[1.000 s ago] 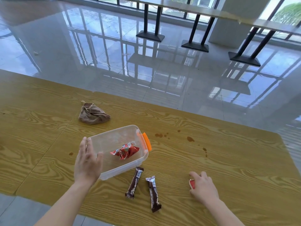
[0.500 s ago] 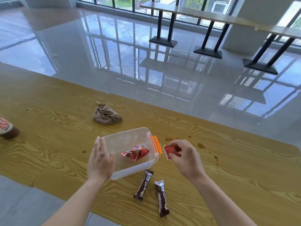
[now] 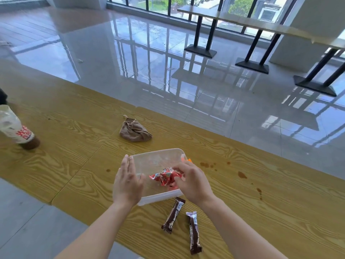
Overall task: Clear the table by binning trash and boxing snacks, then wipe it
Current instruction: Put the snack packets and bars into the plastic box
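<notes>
A clear plastic box [image 3: 158,152] with an orange latch [image 3: 189,160] stands on the wooden table [image 3: 261,212]. A crumpled red snack packet [image 3: 164,175] lies inside it. My left hand [image 3: 127,184] grips the box's left wall, thumb over the rim. My right hand [image 3: 194,182] reaches down into the box from the right, fingers pinched on a small red packet [image 3: 173,186] that mostly hides under them. Two brown chocolate bars [image 3: 173,214] [image 3: 194,232] lie on the table just in front of the box.
A crumpled brown cloth [image 3: 134,130] lies behind the box. A tipped drink bottle [image 3: 16,129] with a red-and-white label sits at the far left. Brown spill stains [image 3: 242,175] dot the table right of the box. The near table edge is close below the bars.
My right hand picked up the small red packet from the table at the right and carried it left, over the latch and down into the box. My left hand stayed on the box.
</notes>
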Motion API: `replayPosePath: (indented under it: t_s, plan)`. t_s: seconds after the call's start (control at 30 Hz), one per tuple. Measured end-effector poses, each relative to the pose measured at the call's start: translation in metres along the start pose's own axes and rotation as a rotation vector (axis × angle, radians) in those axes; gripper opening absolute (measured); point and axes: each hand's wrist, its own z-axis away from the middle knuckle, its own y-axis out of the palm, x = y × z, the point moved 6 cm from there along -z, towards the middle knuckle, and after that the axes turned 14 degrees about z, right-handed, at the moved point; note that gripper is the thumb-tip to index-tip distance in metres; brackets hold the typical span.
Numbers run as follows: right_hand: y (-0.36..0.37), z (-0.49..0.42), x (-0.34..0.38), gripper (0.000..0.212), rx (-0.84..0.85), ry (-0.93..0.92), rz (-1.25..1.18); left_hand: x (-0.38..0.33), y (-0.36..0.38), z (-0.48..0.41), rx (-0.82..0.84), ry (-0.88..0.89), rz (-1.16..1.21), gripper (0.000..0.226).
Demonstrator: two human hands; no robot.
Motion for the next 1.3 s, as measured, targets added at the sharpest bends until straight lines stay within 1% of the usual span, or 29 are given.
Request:
replayPosePath:
  t_s: [0.13, 0.23, 0.3, 0.33, 0.37, 0.4, 0.43, 0.47, 0.5, 0.53, 0.6, 0.67, 0.77, 0.83, 0.9, 0.97, 1.07, 1.2, 1.3]
  plan:
    - [-0.016, 0.039, -0.034, 0.024, -0.179, 0.134, -0.077, 0.0, 0.0, 0.0, 0.004, 0.004, -0.013, 0.092]
    - [-0.004, 0.074, -0.064, 0.021, -0.206, 0.27, -0.057, 0.0, 0.001, 0.0, -0.005, 0.003, -0.025, 0.108]
    - [0.016, 0.093, -0.079, 0.019, -0.122, 0.358, -0.022, -0.001, 0.0, 0.001, -0.008, 0.007, -0.041, 0.114]
    - [0.031, 0.1, -0.083, 0.022, -0.023, 0.388, 0.008, -0.001, 0.0, 0.002, -0.008, 0.01, -0.052, 0.115]
    - [0.047, 0.107, -0.085, 0.033, 0.107, 0.413, 0.051, -0.002, 0.0, 0.002, -0.008, 0.012, -0.06, 0.116]
    - [0.064, 0.113, -0.086, 0.049, 0.234, 0.423, 0.103, -0.002, -0.001, 0.002, -0.009, 0.013, -0.065, 0.117]
    - [0.078, 0.118, -0.087, 0.062, 0.328, 0.423, 0.152, -0.002, -0.001, 0.003, -0.01, 0.014, -0.069, 0.117]
    - [0.087, 0.121, -0.086, 0.07, 0.378, 0.422, 0.191, -0.003, -0.001, 0.003, -0.01, 0.014, -0.071, 0.118]
    - [0.093, 0.123, -0.085, 0.072, 0.395, 0.425, 0.216, -0.004, -0.001, 0.003, -0.009, 0.015, -0.073, 0.118]
    - [0.098, 0.124, -0.084, 0.071, 0.396, 0.436, 0.229, -0.004, -0.001, 0.003, -0.005, 0.016, -0.076, 0.118]
    - [0.102, 0.124, -0.084, 0.06, 0.391, 0.46, 0.236, -0.005, -0.001, 0.003, 0.001, 0.015, -0.08, 0.119]
    - [0.102, 0.123, -0.086, 0.053, 0.374, 0.493, 0.218, -0.004, -0.002, 0.004, 0.0, 0.012, -0.073, 0.12]
    - [0.09, 0.119, -0.089, 0.054, 0.291, 0.515, 0.15, -0.004, -0.002, 0.005, 0.005, 0.008, -0.072, 0.121]
    - [0.073, 0.115, -0.09, 0.049, 0.175, 0.515, 0.083, -0.004, -0.002, 0.005, 0.005, 0.007, -0.074, 0.122]
    - [0.049, 0.108, -0.087, 0.037, 0.039, 0.491, 0.029, -0.004, -0.003, 0.005, 0.004, 0.004, -0.072, 0.123]
    - [0.023, 0.098, -0.082, 0.034, -0.088, 0.458, -0.017, -0.004, -0.002, 0.005, 0.006, 0.003, -0.068, 0.123]
    - [-0.01, 0.075, -0.061, 0.03, -0.224, 0.329, -0.096, -0.004, -0.004, 0.005, 0.005, -0.001, -0.068, 0.123]
    - [-0.03, 0.04, -0.019, 0.03, -0.241, 0.126, -0.083, -0.005, -0.004, 0.006, 0.007, 0.001, -0.054, 0.123]
    - [-0.022, 0.017, 0.003, 0.03, -0.168, 0.049, -0.029, -0.007, -0.006, 0.008, -0.003, -0.001, -0.033, 0.123]
